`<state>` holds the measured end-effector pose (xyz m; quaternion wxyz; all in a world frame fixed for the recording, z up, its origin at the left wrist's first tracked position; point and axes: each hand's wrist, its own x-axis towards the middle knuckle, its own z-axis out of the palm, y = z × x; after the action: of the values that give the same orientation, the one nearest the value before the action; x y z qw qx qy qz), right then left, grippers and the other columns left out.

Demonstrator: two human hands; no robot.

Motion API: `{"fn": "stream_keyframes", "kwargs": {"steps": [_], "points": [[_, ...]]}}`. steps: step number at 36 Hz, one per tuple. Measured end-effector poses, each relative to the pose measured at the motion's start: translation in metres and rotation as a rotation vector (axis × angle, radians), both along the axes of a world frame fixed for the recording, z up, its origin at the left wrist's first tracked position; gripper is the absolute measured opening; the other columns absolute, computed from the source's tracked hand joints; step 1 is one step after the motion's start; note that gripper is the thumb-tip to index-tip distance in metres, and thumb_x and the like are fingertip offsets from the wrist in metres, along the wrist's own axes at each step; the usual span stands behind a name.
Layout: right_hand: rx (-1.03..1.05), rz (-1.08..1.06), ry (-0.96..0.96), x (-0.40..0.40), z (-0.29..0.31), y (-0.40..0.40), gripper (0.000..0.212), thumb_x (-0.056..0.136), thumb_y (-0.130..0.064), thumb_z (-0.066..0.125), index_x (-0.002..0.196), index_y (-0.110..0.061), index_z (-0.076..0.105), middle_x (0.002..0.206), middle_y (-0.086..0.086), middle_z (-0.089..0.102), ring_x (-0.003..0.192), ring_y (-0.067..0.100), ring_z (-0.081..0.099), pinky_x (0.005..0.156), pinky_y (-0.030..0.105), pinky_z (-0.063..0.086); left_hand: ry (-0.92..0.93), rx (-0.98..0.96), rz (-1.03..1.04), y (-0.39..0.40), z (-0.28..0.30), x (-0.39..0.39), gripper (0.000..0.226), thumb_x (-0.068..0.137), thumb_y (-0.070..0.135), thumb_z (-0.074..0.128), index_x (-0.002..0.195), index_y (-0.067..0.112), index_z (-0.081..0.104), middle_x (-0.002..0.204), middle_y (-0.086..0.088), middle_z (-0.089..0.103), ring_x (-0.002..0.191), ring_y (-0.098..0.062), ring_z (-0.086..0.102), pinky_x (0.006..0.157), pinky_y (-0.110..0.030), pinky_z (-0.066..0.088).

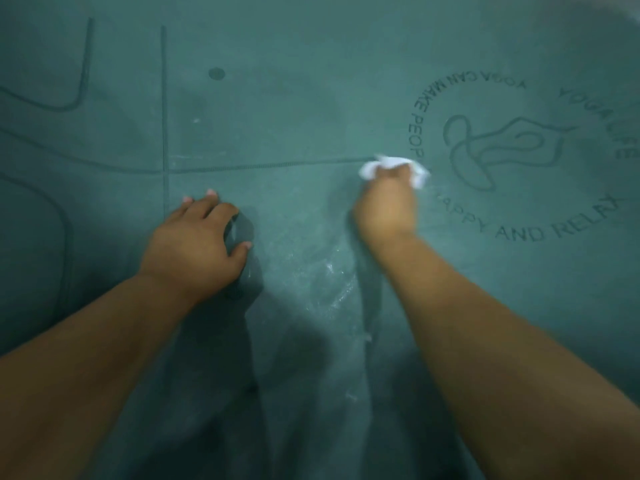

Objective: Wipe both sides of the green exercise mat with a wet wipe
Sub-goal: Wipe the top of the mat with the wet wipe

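The green exercise mat [294, 98] fills nearly the whole head view, lying flat with dark alignment lines and a round printed logo at the right. My right hand [386, 202] grips a crumpled white wet wipe [372, 168] and presses it on the mat just left of the logo; the wipe and hand are motion-blurred. My left hand [197, 244] rests on the mat at centre left, fingers spread and bent, near the crossing of two lines. Wet, shiny streaks [329, 271] lie between my two forearms.
A pale strip of floor [632, 8] shows past the mat's edge at the top right corner. A small dark dot [216, 73] is printed on the mat at upper centre.
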<state>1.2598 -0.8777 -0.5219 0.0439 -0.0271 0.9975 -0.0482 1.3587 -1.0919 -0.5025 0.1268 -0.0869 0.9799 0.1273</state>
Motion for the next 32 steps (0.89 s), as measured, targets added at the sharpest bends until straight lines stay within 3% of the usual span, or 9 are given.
{"fn": "stream_keyframes", "kwargs": {"steps": [3, 6, 9, 13, 18, 21, 26, 29, 32], "points": [[0.044, 0.552, -0.09, 0.028, -0.002, -0.043, 0.043, 0.091, -0.008, 0.039, 0.134, -0.005, 0.037, 0.132, 0.018, 0.036, 0.099, 0.033, 0.053, 0.071, 0.038, 0.039, -0.008, 0.007, -0.001, -0.004, 0.001, 0.001, 0.057, 0.088, 0.038, 0.058, 0.139, 0.019, 0.042, 0.154, -0.005, 0.029, 0.142, -0.03, 0.025, 0.111, -0.038, 0.026], [-0.073, 0.774, -0.093, 0.024, 0.002, -0.034, 0.039, 0.096, -0.014, 0.041, 0.135, -0.015, 0.04, 0.123, 0.011, 0.045, 0.094, 0.029, 0.054, 0.068, 0.032, 0.034, -0.022, 0.005, -0.008, -0.009, 0.002, 0.001, 0.061, 0.089, 0.038, 0.056, 0.143, 0.017, 0.037, 0.155, -0.003, 0.027, 0.142, -0.026, 0.025, 0.111, -0.037, 0.026], [-0.147, 0.345, 0.073, -0.015, -0.002, 0.008, 0.03, 0.099, -0.029, 0.038, 0.128, -0.025, 0.045, 0.117, 0.006, 0.052, 0.103, 0.028, 0.054, 0.081, 0.032, 0.039, 0.001, 0.007, -0.002, -0.008, 0.001, 0.001, 0.058, 0.089, 0.036, 0.058, 0.141, 0.015, 0.042, 0.153, -0.004, 0.032, 0.14, -0.028, 0.029, 0.11, -0.039, 0.028], [-0.112, -0.153, 0.104, -0.034, -0.005, 0.035, 0.033, 0.092, -0.007, 0.041, 0.123, -0.004, 0.049, 0.129, 0.017, 0.042, 0.111, 0.031, 0.047, 0.078, 0.025, 0.033, 0.035, 0.01, 0.053, -0.001, 0.0, 0.001, 0.054, 0.087, 0.03, 0.061, 0.136, 0.011, 0.048, 0.149, -0.008, 0.037, 0.138, -0.033, 0.033, 0.108, -0.04, 0.031], [-0.136, 0.199, -0.034, -0.006, 0.001, -0.035, 0.04, 0.089, -0.01, 0.048, 0.129, -0.006, 0.046, 0.134, 0.013, 0.038, 0.112, 0.027, 0.049, 0.088, 0.031, 0.043, 0.026, 0.001, 0.061, 0.003, -0.002, 0.0, 0.053, 0.088, 0.03, 0.06, 0.136, 0.009, 0.048, 0.149, -0.01, 0.037, 0.136, -0.037, 0.034, 0.108, -0.042, 0.03], [-0.132, 0.459, -0.094, 0.018, 0.002, -0.059, 0.04, 0.087, -0.009, 0.048, 0.127, -0.007, 0.049, 0.131, 0.015, 0.036, 0.093, 0.034, 0.055, 0.065, 0.037, 0.039, 0.018, -0.002, 0.063, 0.0, 0.0, 0.0, 0.052, 0.087, 0.03, 0.061, 0.133, 0.008, 0.05, 0.147, -0.011, 0.04, 0.131, -0.039, 0.041, 0.105, -0.043, 0.034], [-0.242, 0.492, 0.229, 0.0, -0.008, -0.028, 0.022, 0.068, -0.021, 0.067, 0.085, -0.008, 0.073, 0.111, 0.021, 0.059, 0.091, 0.044, 0.055, 0.075, 0.045, 0.047, 0.022, -0.014, 0.063, 0.004, 0.003, 0.0, 0.05, 0.088, 0.028, 0.061, 0.131, 0.004, 0.052, 0.144, -0.015, 0.043, 0.126, -0.043, 0.044, 0.101, -0.047, 0.038], [-0.245, 0.576, 0.175, -0.013, -0.01, -0.013, 0.021, 0.068, -0.014, 0.063, 0.084, -0.001, 0.07, 0.099, 0.018, 0.065, 0.085, 0.043, 0.059, 0.072, 0.046, 0.052, -0.015, -0.03, 0.067, 0.007, 0.005, -0.002, 0.053, 0.088, 0.027, 0.059, 0.135, 0.005, 0.047, 0.149, -0.013, 0.037, 0.132, -0.04, 0.038, 0.106, -0.044, 0.033], [-0.263, 0.547, 0.157, -0.02, -0.007, 0.004, 0.013, 0.072, 0.001, 0.063, 0.085, 0.002, 0.065, 0.087, 0.02, 0.06, 0.075, 0.038, 0.059, 0.061, 0.033, 0.047, -0.062, -0.048, 0.051, 0.009, 0.005, -0.006, 0.053, 0.088, 0.025, 0.057, 0.134, 0.002, 0.046, 0.148, -0.016, 0.036, 0.132, -0.04, 0.036, 0.108, -0.043, 0.03]]}}
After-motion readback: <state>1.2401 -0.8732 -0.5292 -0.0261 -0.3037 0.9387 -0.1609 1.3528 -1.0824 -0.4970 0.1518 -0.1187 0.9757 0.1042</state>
